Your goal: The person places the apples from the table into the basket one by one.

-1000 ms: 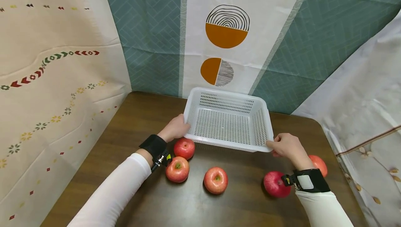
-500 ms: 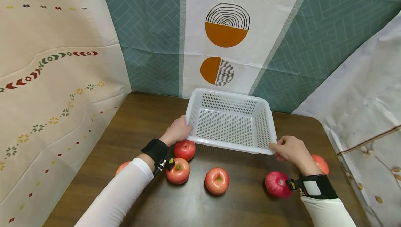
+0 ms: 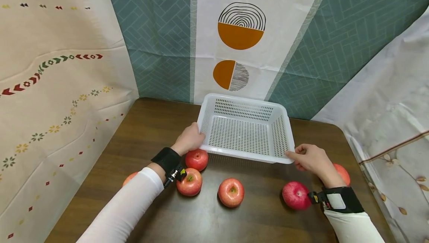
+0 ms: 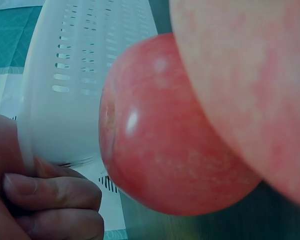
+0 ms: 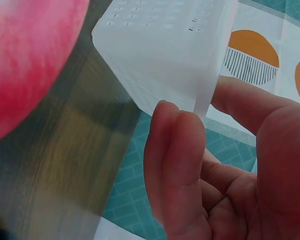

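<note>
A white plastic basket [image 3: 248,154] with slotted sides and nothing inside lies across the back of the table. My left hand [image 3: 191,138] grips its front left corner, fingers curled under the rim in the left wrist view. At the front right corner, my right hand [image 3: 310,159] pinches the rim between thumb and fingers [image 5: 182,160]. Just below the left hand sits a red apple [image 3: 196,160], close beside the basket wall [image 4: 60,115]. A second apple [image 3: 189,182] lies in front of it, partly behind the wrist camera. Near the right wrist is a darker red fruit [image 3: 296,195].
Another apple [image 3: 231,192] stands mid-table in front of the basket. An orange-red fruit [image 3: 342,174] shows behind the right wrist, and one more [image 3: 130,178] peeks out past the left sleeve. A patterned cloth [image 3: 161,68] hangs right behind the table [image 3: 161,118].
Both hands keep hold of the basket, which has shifted very slightly to the right. The fruit by the left sleeve has come into sight; the other fruits stay put.
</note>
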